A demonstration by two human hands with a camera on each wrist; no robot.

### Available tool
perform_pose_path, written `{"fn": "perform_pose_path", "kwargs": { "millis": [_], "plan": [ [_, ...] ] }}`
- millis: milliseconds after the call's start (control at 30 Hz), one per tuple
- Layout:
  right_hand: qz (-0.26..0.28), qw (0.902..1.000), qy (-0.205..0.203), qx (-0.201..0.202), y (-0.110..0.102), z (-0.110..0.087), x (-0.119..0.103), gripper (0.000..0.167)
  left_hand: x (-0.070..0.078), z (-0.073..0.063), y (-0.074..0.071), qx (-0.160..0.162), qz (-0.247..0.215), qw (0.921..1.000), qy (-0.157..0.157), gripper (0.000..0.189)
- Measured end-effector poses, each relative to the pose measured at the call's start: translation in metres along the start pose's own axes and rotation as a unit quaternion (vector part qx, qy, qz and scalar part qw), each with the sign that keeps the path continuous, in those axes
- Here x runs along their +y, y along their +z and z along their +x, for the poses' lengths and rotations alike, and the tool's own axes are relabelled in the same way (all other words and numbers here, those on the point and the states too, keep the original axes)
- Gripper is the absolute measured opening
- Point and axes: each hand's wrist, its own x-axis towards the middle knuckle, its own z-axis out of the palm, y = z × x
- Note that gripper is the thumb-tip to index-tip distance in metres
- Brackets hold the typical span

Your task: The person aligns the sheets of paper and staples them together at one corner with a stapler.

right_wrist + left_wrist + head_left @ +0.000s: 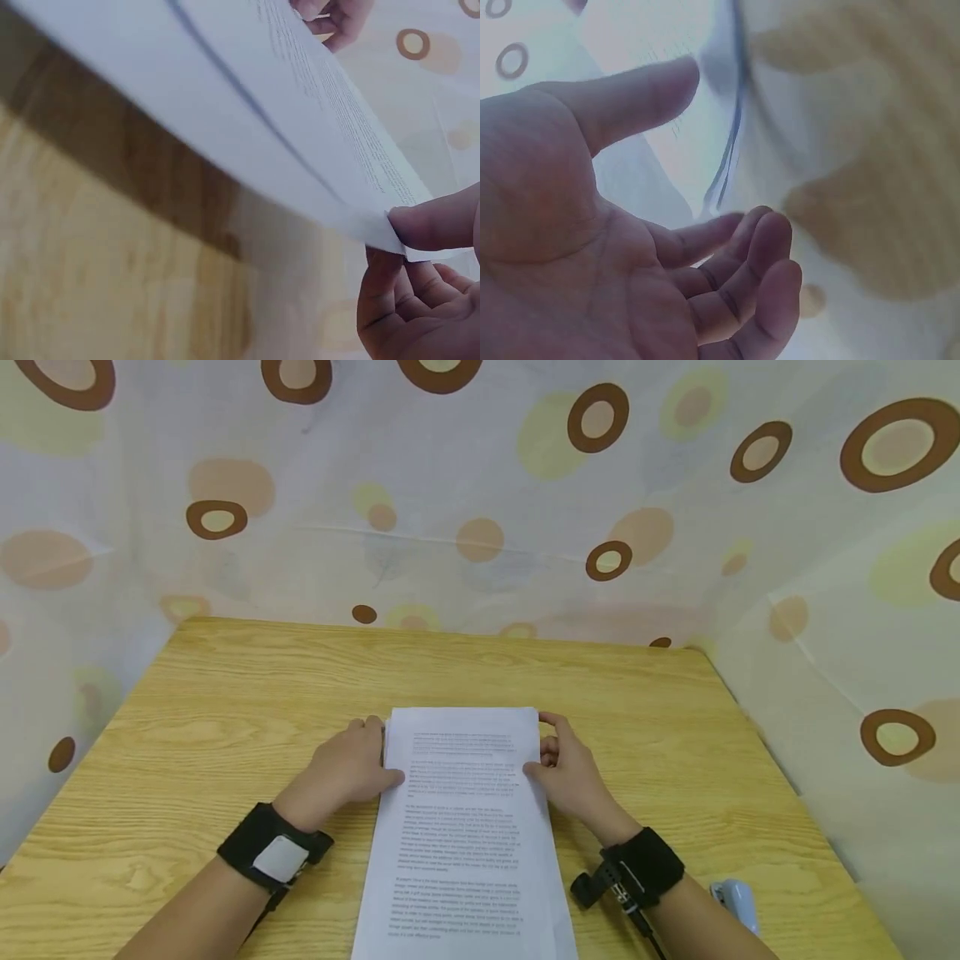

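A stack of printed paper sheets (pixel 461 839) stands between both hands in the head view, its edges slightly out of line at the upper left. My left hand (pixel 351 770) holds the left edge, thumb on the printed face and fingers around the side. On the opposite edge, my right hand (pixel 572 774) pinches the sheets between thumb and fingers. The right wrist view shows the paper (pixel 225 97) bowed and raised over the table, with the thumb on the front. In the left wrist view, paper edges (pixel 726 169) run between the thumb and curled fingers.
A light blue object like a stapler (pixel 738 906) lies at the right, partly behind the right forearm. The wooden table (pixel 247 693) reaches back to a patterned cloth (pixel 480 460), which also hangs along both sides. Both wrists wear black straps with cameras.
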Motion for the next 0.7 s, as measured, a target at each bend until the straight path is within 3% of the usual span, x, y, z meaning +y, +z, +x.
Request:
{"fn": "perform_pose_path", "kwargs": {
  "millis": [100,300,567,700],
  "plan": [
    [0.022,0.9996,-0.015,0.012,-0.004,0.001,0.001,0.071,-0.002,-0.002,-0.008,-0.008,-0.019,0.9998,0.001,0.071],
    [0.05,0.998,-0.032,0.021,-0.009,0.0,-0.004,0.063,-0.004,-0.002,-0.02,-0.015,-0.07,0.9972,0.022,0.036],
    [0.075,0.996,-0.034,0.034,-0.013,-0.001,-0.004,0.036,-0.004,0.001,-0.023,0.023,-0.124,0.9909,0.047,0.021],
    [0.067,0.9971,-0.035,0.01,-0.018,-0.003,-0.006,0.033,-0.004,-0.002,-0.029,0.048,-0.16,0.9834,0.072,0.019]
  ]
}}
